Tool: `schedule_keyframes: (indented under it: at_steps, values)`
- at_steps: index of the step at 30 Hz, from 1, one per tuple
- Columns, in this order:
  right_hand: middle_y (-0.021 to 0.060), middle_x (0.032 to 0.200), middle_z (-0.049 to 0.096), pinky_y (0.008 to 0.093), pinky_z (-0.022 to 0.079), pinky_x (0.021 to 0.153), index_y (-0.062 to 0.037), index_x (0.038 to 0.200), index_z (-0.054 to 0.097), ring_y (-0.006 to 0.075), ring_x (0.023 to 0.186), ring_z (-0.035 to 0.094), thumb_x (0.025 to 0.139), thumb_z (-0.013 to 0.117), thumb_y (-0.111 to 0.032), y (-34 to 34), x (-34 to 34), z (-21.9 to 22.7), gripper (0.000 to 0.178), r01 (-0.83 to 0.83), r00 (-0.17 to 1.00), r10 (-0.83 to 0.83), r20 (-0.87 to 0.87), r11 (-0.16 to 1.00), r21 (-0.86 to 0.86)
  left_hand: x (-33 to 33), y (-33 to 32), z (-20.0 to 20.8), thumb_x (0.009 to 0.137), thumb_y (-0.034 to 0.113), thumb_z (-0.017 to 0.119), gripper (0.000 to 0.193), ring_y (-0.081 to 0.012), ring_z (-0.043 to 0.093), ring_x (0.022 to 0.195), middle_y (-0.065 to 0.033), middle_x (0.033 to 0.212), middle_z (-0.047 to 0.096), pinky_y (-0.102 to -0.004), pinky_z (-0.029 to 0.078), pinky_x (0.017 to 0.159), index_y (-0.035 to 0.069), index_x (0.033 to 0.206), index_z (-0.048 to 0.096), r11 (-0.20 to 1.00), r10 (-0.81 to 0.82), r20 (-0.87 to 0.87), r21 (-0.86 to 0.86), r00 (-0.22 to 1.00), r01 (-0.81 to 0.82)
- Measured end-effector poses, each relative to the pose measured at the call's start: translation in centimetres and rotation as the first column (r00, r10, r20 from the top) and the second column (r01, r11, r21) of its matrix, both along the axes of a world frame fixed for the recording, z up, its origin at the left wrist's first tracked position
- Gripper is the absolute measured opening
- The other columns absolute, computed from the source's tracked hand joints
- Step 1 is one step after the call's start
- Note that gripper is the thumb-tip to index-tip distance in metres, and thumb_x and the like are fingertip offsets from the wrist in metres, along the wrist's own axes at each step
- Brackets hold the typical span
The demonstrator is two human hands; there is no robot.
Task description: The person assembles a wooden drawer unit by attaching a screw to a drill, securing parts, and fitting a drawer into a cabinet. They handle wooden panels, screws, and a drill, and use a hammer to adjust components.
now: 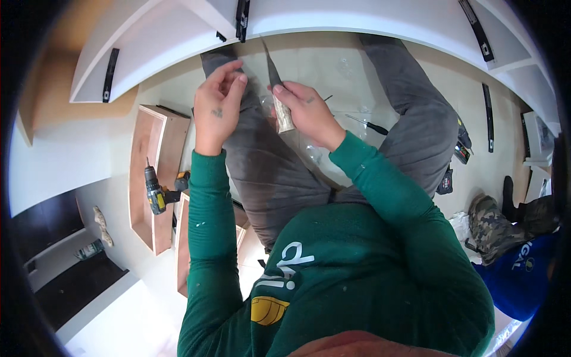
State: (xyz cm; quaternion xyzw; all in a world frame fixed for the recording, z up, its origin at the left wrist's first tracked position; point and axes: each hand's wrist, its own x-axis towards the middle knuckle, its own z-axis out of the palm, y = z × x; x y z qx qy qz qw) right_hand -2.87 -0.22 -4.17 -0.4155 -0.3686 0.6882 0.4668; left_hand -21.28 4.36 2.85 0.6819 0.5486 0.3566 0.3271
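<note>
My right hand (306, 110) is closed around the pale, worn handle of a knife (283, 116). Its narrow, dark blade tapers up toward the white cabinet edge, with the tip close to a black drawer slide (242, 21). To the left of the blade, my left hand (219, 110) is raised above my left leg. Its fingers are loosely bent, with a gap between thumb and forefinger, and I see nothing held there. A screwdriver (375, 127) with a black handle lies on the floor between my legs, near crumpled clear plastic (312, 153).
A white cabinet (333, 16) spans the far side, carrying more black slides (476, 30). At left, a cordless drill (156, 193) rests by a wooden drawer box (169, 134). Another person in a blue shirt (514, 279) is at lower right. A loose slide (488, 116) lies on the right.
</note>
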Motion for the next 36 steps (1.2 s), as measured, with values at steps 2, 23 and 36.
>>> schedule_keyframes:
  at_steps: [2,23,36]
  values:
    - [0.0038,0.084,0.066,0.0277,0.05,0.065,-0.0015,0.129,0.062,0.0115,0.074,0.062,0.108,0.054,-0.034,2.1,1.6,1.4,0.039,0.005,0.998,-0.01,0.069,0.997,0.083,2.0,1.0,0.5,0.098,0.014,0.067,0.033,-0.0074,0.062,0.08,-0.0044,0.096,0.072,-0.0246,0.052,0.074,-0.002,0.126,0.067,0.995,-0.021,0.008,0.096,1.0,0.02]
    - [0.0129,0.08,0.068,0.0368,0.051,0.056,0.0039,0.096,0.068,0.0205,0.065,0.064,0.101,0.058,-0.025,11.5,-5.0,8.6,0.03,0.119,0.949,-0.1,-0.3,0.992,0.047,3.5,1.9,7.2,0.109,0.042,0.051,0.054,-0.0184,0.067,0.099,-0.0156,0.112,0.071,-0.0325,0.055,0.085,-0.001,0.142,0.055,0.996,0.038,-0.206,0.085,0.978,-0.021]
    - [0.0147,0.092,0.074,0.0344,0.054,0.069,0.0015,0.13,0.059,0.0205,0.073,0.068,0.106,0.052,-0.051,8.7,0.0,6.9,0.058,-0.206,0.905,0.178,-0.386,0.978,-0.03,4.5,7.7,11.6,0.102,0.04,0.059,0.036,-0.0413,0.071,0.081,-0.0217,0.087,0.072,-0.0439,0.056,0.07,0.011,0.112,0.078,0.896,0.195,-0.853,0.355,0.484,0.266]
